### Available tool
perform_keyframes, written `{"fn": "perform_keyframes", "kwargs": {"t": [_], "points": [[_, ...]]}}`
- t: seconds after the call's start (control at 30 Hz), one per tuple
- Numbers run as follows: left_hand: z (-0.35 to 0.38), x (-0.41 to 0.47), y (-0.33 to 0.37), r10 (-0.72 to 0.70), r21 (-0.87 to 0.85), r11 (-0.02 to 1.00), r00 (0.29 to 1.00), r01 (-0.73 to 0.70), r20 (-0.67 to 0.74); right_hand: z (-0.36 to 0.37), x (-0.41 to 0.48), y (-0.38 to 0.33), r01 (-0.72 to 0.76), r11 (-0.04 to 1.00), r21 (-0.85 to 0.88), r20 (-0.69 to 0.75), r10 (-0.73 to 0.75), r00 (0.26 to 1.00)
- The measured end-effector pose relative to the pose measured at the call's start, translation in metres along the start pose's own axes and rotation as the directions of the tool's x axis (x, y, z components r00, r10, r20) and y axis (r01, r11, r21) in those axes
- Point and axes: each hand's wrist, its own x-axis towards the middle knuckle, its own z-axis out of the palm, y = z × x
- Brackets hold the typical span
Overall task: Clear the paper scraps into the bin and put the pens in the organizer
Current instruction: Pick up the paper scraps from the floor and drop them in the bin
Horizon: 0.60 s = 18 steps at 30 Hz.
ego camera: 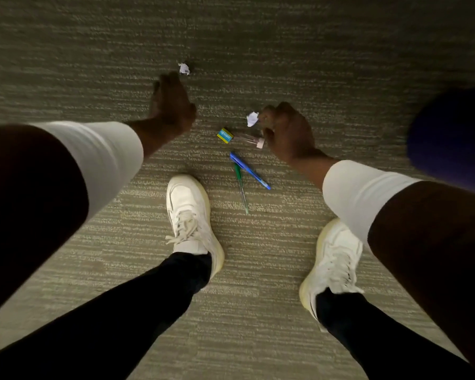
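On the carpet point(285, 50), two pens point(247, 174) lie between the shoes point(189, 215), a box point(225, 135) just beyond them, one scrap point(183, 68) farther out left.

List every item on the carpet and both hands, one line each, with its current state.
Far paper scrap: crumpled, on carpet, just beyond left hand.
Near paper scrap: crumpled, at right hand's fingertips.
Blue pen: lying flat, crossing green pen.
Green pen: lying flat.
Small box: on carpet, untouched.
Left hand: reaching, blurred.
Right hand: curled, grip unclear.
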Motion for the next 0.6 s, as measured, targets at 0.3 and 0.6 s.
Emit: {"fn": "perform_keyframes", "kwargs": {"t": [0.3, 0.6], "points": [[0.015, 0.05, 0.004, 0.309, 0.105, 0.946, 0.951, -0.306, -0.022, 0.037, 0.055, -0.007, 0.146, 0.983, -0.115, 0.068, -0.139, 0.988], [0.02, 0.037, -0.013, 0.284, 0.029, 0.959, 0.947, -0.283, -0.147, 0.041, 0.055, -0.025, -0.055, 0.997, 0.062, 0.02, 0.054, 0.998]]}}
